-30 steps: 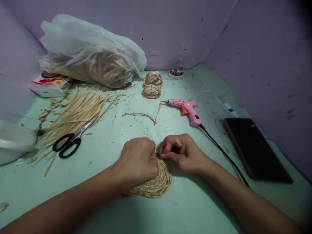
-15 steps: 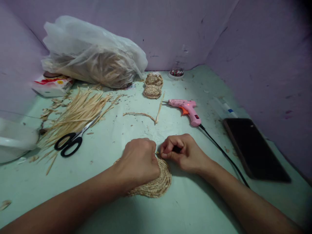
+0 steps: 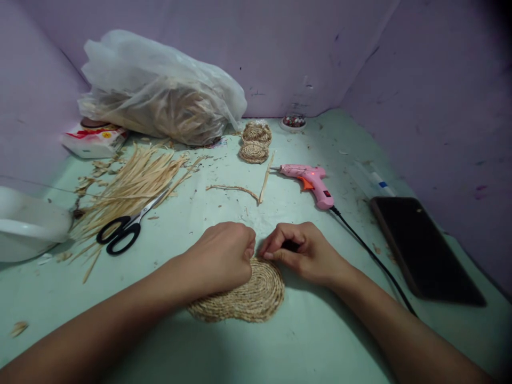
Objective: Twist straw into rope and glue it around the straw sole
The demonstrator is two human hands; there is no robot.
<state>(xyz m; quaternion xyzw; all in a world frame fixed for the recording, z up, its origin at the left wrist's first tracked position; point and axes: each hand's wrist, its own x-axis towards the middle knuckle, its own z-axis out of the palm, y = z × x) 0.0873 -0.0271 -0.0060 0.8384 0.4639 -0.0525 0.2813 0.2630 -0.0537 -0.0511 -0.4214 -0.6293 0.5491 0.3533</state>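
A coiled mat of twisted straw cord (image 3: 256, 296) lies flat on the table in front of me, with two rounded lobes side by side. My left hand (image 3: 226, 253) is closed above the mat's far left part and covers some of it; what its fingers grip is hidden. At the mat's far edge my right hand (image 3: 302, 250) pinches with thumb and forefinger, the fingertips close to the cord. Whatever sits in that pinch is too small to make out. Beyond the hands lie a short twisted cord (image 3: 236, 188) and a flat straw strip (image 3: 266, 178).
A pink glue gun (image 3: 308, 180) with a lit red light lies beyond my right hand, its black cable (image 3: 372, 253) running forward. Black-handled scissors (image 3: 124, 232) rest by straw strips (image 3: 132, 176). A phone (image 3: 424, 248), plastic bag (image 3: 160, 96) and small coiled pieces (image 3: 255, 141) stand around.
My left hand has shifted slightly left and away from me, uncovering more of the mat. The right hand keeps its pinch near the edge. The whole view has moved a little.
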